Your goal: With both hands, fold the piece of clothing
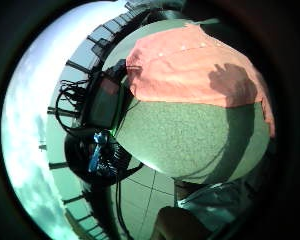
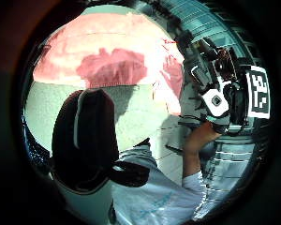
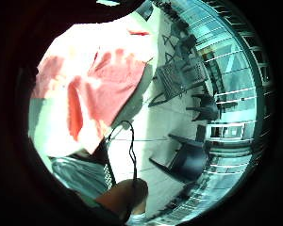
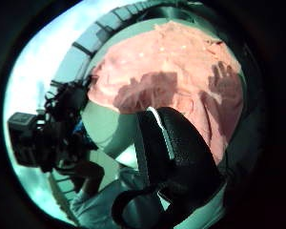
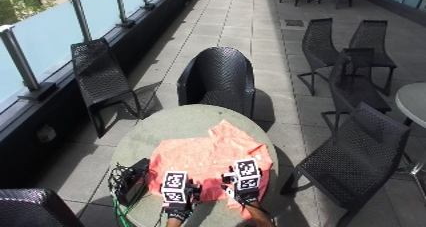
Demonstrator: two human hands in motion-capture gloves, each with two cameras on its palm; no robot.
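Observation:
A salmon-pink garment [image 5: 206, 159] lies spread flat on the round grey-green table [image 5: 180, 122], reaching to its near right edge. Both gloved hands hover over the garment's near hem, apart from the cloth. My left hand [image 5: 177, 212] is above the hem's left part and my right hand [image 5: 247, 199] above its right part. The left palm views show the garment [image 2: 107, 47] below with the hand's shadow on it, and a straight black thumb [image 2: 84, 136]. In the right thumb side view the garment [image 4: 157, 62] carries shadows of spread fingers. Neither hand holds anything.
A black box with cables [image 5: 133, 179] sits on the table's left near edge, beside my left hand. Black wicker chairs stand behind the table [image 5: 219, 77], to its left [image 5: 100, 77] and to its right [image 5: 353, 157]. A glass railing runs along the left.

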